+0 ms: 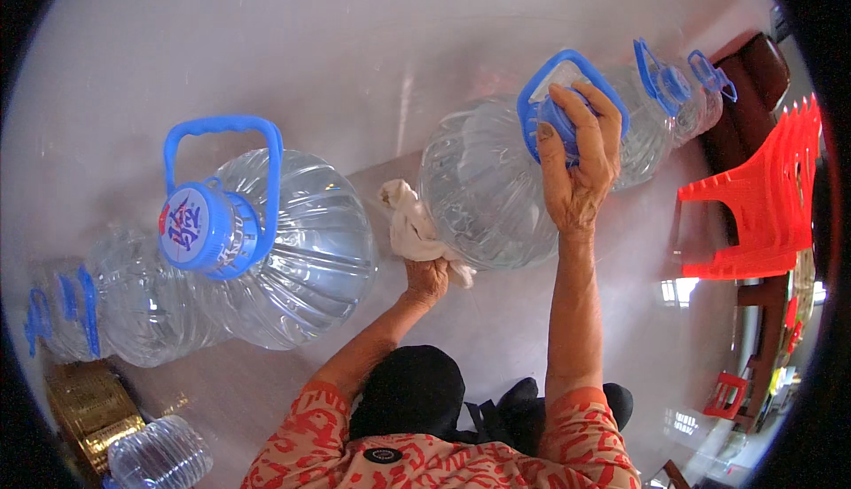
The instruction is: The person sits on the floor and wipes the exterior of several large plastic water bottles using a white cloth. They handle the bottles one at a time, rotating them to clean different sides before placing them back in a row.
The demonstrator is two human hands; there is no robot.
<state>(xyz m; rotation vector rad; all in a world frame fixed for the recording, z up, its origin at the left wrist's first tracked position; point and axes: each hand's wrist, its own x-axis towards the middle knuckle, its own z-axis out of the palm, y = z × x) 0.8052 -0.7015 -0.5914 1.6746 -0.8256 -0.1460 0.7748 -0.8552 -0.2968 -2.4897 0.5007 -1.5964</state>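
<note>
A large clear ribbed water bottle (483,189) stands on the floor before me, right of the middle. My right hand (583,156) is closed over its blue screw cap (557,118), thumb on one side and fingers on the other. Around the cap, the blue carrying handle (526,94) is tilted up. Low on the bottle's left side, my left hand (428,281) grips a bunched white cloth (413,223) that touches the wall of the bottle; most of its fingers are hidden under the cloth.
Another large bottle (315,250) with a raised blue handle stands to the left, with more bottles (142,303) behind it. Further bottles (651,139) line up at the right. Stacked red plastic stools (753,201) stand far right. A gold-coloured box (93,405) and a clear bottle (160,453) are lower left.
</note>
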